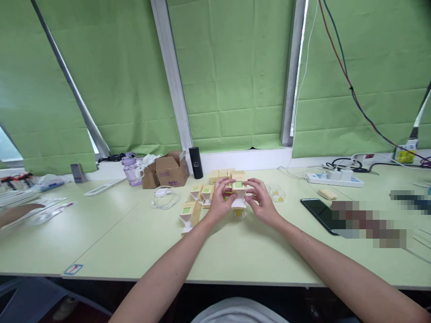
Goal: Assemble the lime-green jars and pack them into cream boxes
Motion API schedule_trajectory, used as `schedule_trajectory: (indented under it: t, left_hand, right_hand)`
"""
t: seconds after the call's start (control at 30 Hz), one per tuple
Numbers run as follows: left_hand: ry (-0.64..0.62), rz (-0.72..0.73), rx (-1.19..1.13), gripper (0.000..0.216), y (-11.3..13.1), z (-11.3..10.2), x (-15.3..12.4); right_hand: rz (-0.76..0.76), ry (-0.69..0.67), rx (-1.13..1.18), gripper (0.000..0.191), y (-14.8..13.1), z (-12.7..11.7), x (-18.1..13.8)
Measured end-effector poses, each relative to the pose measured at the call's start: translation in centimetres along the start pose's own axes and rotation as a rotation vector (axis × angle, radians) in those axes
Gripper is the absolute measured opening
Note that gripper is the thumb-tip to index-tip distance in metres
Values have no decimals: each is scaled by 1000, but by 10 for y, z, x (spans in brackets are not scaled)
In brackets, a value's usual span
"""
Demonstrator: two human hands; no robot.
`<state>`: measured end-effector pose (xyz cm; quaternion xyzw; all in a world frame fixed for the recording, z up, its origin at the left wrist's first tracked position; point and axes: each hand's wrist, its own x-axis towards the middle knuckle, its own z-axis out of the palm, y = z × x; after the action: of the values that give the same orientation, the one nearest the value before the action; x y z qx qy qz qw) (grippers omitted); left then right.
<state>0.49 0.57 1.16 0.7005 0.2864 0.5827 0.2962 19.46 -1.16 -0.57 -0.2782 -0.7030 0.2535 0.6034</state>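
Both my hands meet over the middle of the pale green table. My left hand and my right hand pinch the two sides of a small yellow-and-white carton with a green panel on top, held just above the table. Several more small cartons like it stand close by: one to the left front, two beside my left hand, and a row behind. A small clear piece with a yellow spot lies to the right of my right hand.
A brown cardboard box, a black cylinder, a purple bottle and a white cable sit at the back left. A black phone and a white power strip lie to the right. Another person's arm rests at the far left.
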Motion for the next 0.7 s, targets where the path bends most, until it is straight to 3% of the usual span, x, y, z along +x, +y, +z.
schedule_trajectory:
  t: [0.7]
  left_hand:
    - [1, 20, 21, 41, -3, 2, 0]
  right_hand:
    - [30, 25, 11, 36, 3, 0, 2]
